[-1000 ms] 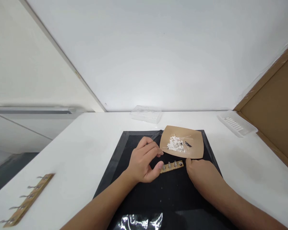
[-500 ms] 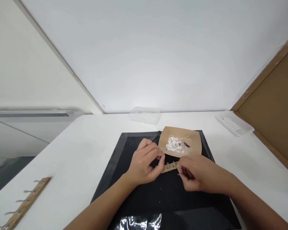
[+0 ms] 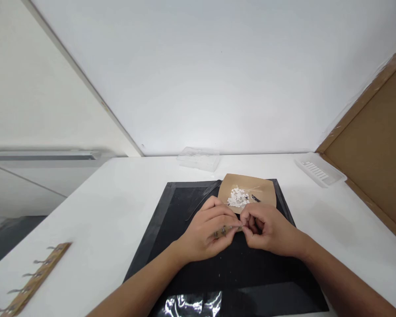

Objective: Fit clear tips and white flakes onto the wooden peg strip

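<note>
Head view: left hand (image 3: pixel 204 233) holds the strip (image 3: pixel 223 231), right hand (image 3: pixel 271 230) pinched narrow at its end

Small strip (image 3: pixel 222 230) mostly hidden by fingers (image 3: pixel 223 221). Wooden rack (image 3: pixel 36 284) cut off at bottom edge. White bits (image 3: pixel 238 197) too small to identify.

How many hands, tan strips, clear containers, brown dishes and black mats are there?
Left hand and right hand: 2
Middle tan strip and left-side tan strip: 2
Back clear container and right-side clear container: 2
Brown dish: 1
Black mat: 1
Total: 8
</note>
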`<state>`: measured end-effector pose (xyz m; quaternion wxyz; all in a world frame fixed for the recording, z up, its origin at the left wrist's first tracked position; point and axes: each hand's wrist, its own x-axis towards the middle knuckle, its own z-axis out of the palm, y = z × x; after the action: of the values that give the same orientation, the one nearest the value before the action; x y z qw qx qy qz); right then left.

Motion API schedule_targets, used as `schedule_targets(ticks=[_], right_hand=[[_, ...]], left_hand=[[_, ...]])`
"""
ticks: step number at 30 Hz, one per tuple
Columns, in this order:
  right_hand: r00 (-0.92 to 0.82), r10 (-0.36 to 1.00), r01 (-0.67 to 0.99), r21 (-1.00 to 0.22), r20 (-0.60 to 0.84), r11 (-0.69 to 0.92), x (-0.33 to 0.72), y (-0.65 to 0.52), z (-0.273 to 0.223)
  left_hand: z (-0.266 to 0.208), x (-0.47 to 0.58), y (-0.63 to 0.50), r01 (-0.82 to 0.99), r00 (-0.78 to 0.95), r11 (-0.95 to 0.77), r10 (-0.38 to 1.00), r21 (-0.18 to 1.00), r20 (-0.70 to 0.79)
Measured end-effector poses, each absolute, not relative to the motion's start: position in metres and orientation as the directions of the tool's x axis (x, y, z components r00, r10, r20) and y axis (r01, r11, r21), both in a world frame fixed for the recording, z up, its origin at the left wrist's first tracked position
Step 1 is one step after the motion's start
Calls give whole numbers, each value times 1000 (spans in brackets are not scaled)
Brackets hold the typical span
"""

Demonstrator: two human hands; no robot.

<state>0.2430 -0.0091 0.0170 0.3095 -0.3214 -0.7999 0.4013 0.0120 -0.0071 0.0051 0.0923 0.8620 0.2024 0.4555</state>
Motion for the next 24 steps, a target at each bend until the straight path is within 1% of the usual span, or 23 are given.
schedule_targets(ticks=[2, 4, 7, 10, 13, 16, 24], right_hand=[[-616, 775, 214, -916, 143, 339, 243, -10, 16], [-619, 781, 153, -965, 76, 215, 243, -11, 15], [-616, 788, 58, -996, 16, 66, 242, -13, 15], [-626, 780, -31, -999, -3, -29, 241, -15, 16], [-631, 776, -71, -996, 3, -53, 240, -16, 18], [-626, 779, -69, -996, 5, -49, 241, -15, 20], [-633, 772, -38, -998, 55, 41, 245, -12, 24]], left_hand=[[4, 12, -7, 259, 504, -897, 442, 358, 742], [5, 12, -7, 266, 492, -892, 452, 366, 744], [6, 11, -6, 286, 468, -886, 462, 366, 753], [6, 10, -5, 286, 454, -885, 462, 366, 762], [4, 10, -4, 274, 448, -884, 466, 379, 763], [4, 9, -3, 269, 448, -880, 474, 391, 758], [4, 7, -6, 307, 454, -835, 551, 457, 700]])
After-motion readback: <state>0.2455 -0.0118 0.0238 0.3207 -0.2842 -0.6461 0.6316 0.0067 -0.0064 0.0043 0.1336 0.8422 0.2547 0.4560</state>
